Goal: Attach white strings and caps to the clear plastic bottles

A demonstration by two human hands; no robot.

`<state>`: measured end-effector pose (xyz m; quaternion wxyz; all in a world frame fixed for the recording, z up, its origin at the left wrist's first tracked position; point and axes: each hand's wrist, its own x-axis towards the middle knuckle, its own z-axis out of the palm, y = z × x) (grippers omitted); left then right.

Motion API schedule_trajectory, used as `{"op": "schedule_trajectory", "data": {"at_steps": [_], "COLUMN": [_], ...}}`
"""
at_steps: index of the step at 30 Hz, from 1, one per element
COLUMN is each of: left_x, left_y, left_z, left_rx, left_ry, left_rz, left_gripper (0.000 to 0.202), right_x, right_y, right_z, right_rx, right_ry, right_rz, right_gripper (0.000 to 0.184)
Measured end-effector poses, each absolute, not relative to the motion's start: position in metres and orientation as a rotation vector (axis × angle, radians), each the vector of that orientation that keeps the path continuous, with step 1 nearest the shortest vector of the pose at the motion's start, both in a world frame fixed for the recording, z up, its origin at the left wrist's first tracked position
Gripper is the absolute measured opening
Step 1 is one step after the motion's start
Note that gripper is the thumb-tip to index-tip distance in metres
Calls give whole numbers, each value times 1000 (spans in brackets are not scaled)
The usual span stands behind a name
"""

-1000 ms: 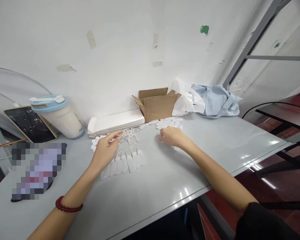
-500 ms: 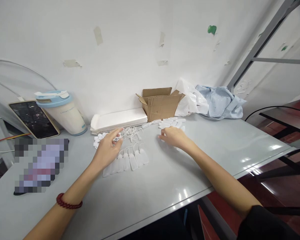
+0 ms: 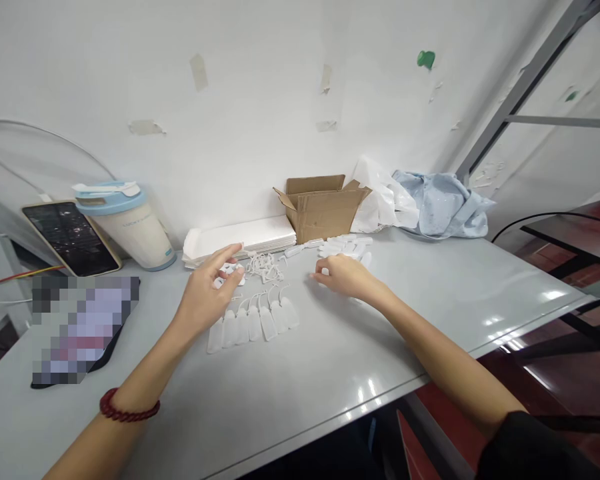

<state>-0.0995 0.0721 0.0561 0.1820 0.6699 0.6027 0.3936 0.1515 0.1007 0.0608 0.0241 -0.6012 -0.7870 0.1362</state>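
My left hand (image 3: 205, 290) is held over the left end of a row of translucent plastic tags (image 3: 253, 325) with string loops, its thumb and fingers apart. Beyond its fingertips lie small white pieces (image 3: 236, 275) and a tangle of white strings (image 3: 265, 267). Over the table on the right, my right hand (image 3: 347, 275) has its fingers curled, thumb and forefinger close together. Anything between them is too small or hidden to make out. Just behind this hand is a pile of clear and white plastic pieces (image 3: 343, 245), partly covered by it.
Along the wall stand a stack of flat white cartons (image 3: 240, 233), an open cardboard box (image 3: 327, 212), a white plastic bag (image 3: 380, 200) and a light blue cloth bundle (image 3: 440, 203). At left are a cup (image 3: 135, 227), a phone (image 3: 73, 237) on a cable and a blurred-out pouch (image 3: 87, 327).
My left hand has drawn back slightly to the left, its fingers still apart. My right hand has shifted a little left, away from the plastic pieces, with its fingers curled.
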Motion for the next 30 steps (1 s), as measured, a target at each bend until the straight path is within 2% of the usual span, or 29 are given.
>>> {"op": "schedule_trajectory", "data": {"at_steps": [13, 20, 25, 30], "left_x": [-89, -80, -73, -67], "left_y": [65, 62, 57, 50], "left_z": [47, 44, 46, 48], "left_rx": [1982, 1796, 1655, 1632], "left_ry": [1614, 1560, 1451, 1347], "left_rz": [1104, 1233, 1310, 1286], "left_gripper": [46, 30, 19, 21], "right_x": [143, 135, 126, 122], "right_y": [91, 82, 65, 59], "right_z": [61, 52, 52, 54], "right_rx": [-1431, -905, -582, -524], "right_ry": [-2315, -2461, -2498, -2481], "right_rz": [425, 363, 535, 702], "right_gripper": [17, 20, 18, 14]}}
